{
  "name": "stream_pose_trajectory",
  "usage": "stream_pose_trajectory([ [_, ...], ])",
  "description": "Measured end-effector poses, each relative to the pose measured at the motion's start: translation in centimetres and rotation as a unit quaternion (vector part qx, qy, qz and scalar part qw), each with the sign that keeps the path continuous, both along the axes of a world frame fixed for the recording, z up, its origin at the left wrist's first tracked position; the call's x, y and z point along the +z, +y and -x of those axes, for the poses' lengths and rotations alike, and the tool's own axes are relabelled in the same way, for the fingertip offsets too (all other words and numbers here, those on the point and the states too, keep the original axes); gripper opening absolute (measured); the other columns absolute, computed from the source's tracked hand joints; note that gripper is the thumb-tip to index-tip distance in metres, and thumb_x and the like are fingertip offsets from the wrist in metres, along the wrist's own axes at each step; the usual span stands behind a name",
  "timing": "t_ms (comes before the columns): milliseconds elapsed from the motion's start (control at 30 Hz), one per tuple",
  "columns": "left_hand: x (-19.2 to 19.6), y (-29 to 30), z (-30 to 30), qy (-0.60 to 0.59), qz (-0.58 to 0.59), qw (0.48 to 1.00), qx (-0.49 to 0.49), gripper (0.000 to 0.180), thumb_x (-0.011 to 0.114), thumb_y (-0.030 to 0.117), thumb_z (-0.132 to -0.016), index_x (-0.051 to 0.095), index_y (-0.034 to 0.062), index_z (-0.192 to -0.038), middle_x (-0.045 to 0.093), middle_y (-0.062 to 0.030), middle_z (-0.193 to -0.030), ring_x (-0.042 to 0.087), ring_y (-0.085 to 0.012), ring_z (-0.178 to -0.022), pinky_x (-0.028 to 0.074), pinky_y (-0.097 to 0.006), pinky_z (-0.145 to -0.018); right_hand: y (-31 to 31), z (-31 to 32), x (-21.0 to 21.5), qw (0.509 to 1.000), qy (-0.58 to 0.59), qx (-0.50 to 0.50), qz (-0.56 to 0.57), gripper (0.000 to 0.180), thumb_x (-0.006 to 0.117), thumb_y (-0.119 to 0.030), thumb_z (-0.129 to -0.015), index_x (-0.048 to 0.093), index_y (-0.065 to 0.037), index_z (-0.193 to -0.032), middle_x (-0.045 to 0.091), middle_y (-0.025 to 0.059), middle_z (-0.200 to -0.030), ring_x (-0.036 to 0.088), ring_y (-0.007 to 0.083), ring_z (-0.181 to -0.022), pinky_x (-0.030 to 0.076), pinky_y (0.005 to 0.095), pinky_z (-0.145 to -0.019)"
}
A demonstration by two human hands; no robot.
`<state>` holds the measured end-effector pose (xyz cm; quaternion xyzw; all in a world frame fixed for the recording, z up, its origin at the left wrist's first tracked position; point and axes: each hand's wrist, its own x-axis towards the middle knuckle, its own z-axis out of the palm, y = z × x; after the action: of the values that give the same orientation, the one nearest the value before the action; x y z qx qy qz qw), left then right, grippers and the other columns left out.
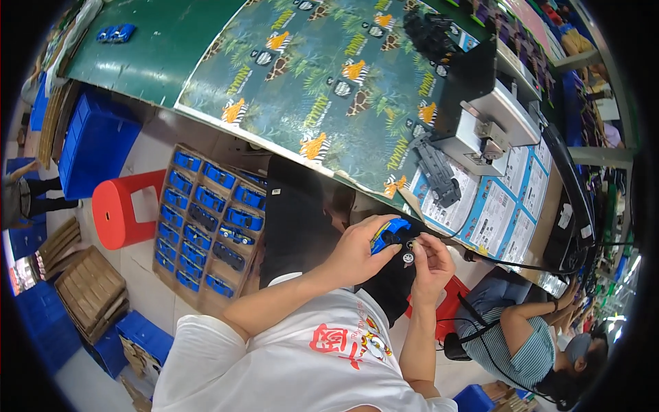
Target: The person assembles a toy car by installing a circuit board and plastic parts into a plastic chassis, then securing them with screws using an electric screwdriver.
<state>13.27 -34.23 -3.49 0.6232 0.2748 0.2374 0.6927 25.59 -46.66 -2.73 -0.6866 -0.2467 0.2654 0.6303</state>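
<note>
Over my lap, just in front of the table edge, my left hand point(362, 252) is closed around a blue toy car body point(387, 236). To its right my right hand point(432, 264) pinches a small pair of toy wheels point(408, 259) with silver hubs, close against the car body. Whether the wheels touch the body cannot be made out. A black toy car chassis point(437, 172) lies on the printed sheets beyond my right hand. Farther back on the table is a pile of black car parts point(429, 34).
A grey boxy machine point(473, 130) stands on the right of the patterned tabletop point(288, 96). One blue car point(115, 33) lies far left. Below are a divided cardboard tray point(199, 299) of blue cars and a red stool point(113, 213). A co-worker point(515, 329) sits at right.
</note>
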Motion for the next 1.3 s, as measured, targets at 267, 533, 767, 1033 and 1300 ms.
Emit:
stream_pose_trajectory([
  [267,0.1,1.0,1.0,0.030,-0.055,0.998,0.023,0.045,0.070,0.010,-0.081,0.056,-0.0025,-0.122,0.062,-0.0215,-0.108,0.062,-0.0405,-0.101,0.050,-0.043,-0.086,1.0,0.6,-0.1,0.999,0.004,0.025,0.037,0.023,0.065,0.004,-0.089,0.064,0.005,-0.111,0.065,0.0093,-0.094,0.062,0.0104,-0.074,0.050,0.0198,-0.057],
  [533,-0.7,1.0,1.3,0.032,-0.063,0.997,0.034,0.044,0.070,0.008,-0.080,0.056,-0.0035,-0.121,0.064,-0.0205,-0.110,0.065,-0.0354,-0.100,0.050,-0.039,-0.087,2.0,0.6,1.1,0.993,-0.032,0.093,0.059,0.020,0.063,0.004,-0.090,0.066,0.005,-0.110,0.062,0.0081,-0.098,0.058,0.0075,-0.067,0.046,0.0188,-0.054],
  [767,-0.8,0.7,1.2,0.027,-0.042,0.999,0.012,0.048,0.067,0.009,-0.078,0.054,-0.0025,-0.123,0.062,-0.0227,-0.113,0.060,-0.0421,-0.104,0.048,-0.045,-0.089,2.4,-0.2,2.2,0.973,-0.089,0.182,0.109,0.024,0.061,0.003,-0.091,0.068,0.001,-0.113,0.061,0.0064,-0.097,0.055,0.0067,-0.068,0.043,0.0186,-0.056],
  [1033,-0.2,0.3,1.2,0.048,-0.067,0.996,-0.015,0.053,0.069,0.003,-0.078,0.051,-0.0033,-0.127,0.062,-0.0228,-0.115,0.063,-0.0388,-0.106,0.049,-0.040,-0.091,2.0,-0.9,2.8,0.960,-0.081,0.231,0.139,0.027,0.059,0.002,-0.092,0.067,-0.001,-0.118,0.059,0.0054,-0.097,0.054,0.0065,-0.070,0.042,0.0189,-0.056],
  [1300,-1.1,-0.8,1.4,0.061,-0.036,0.996,-0.055,0.055,0.067,0.003,-0.077,0.050,-0.0026,-0.129,0.062,-0.0221,-0.116,0.063,-0.0372,-0.107,0.049,-0.040,-0.091,0.3,-0.9,1.4,0.960,0.040,0.246,0.127,0.029,0.058,0.003,-0.093,0.066,0.001,-0.121,0.057,0.0058,-0.099,0.052,0.0067,-0.070,0.042,0.0193,-0.055],
])
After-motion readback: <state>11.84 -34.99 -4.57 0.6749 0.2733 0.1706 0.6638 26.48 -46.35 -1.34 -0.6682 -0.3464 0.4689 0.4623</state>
